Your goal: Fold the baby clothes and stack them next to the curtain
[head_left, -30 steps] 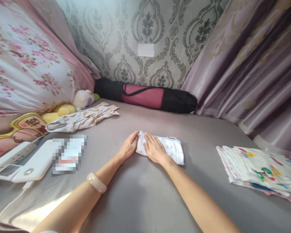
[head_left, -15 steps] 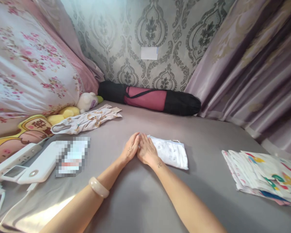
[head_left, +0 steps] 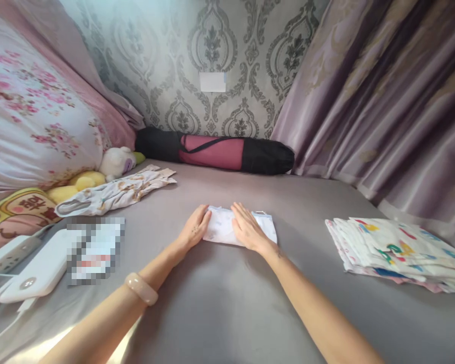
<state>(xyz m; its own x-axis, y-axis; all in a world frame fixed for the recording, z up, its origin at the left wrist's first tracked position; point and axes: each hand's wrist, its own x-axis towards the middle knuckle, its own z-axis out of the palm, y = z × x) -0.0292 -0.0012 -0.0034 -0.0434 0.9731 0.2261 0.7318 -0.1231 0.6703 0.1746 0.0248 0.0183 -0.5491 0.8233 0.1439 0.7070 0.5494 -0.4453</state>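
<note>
We are reaching forward, our unclenched left hand (head_left: 195,226) cupping the left end of the folded cloth (head_left: 219,233) on the grey sheet (head_left: 216,298), our right hand (head_left: 250,230) resting, straight-fingered and ungripping, across it.

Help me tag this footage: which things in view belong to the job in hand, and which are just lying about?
In hand:
white folded cloth, left hand at its left end, right hand on it
possibly also the fabric stack and crumpled garment

Apparently just lying about:
pink-and-black bag
white plush toy
power strip
white device with cable
</note>
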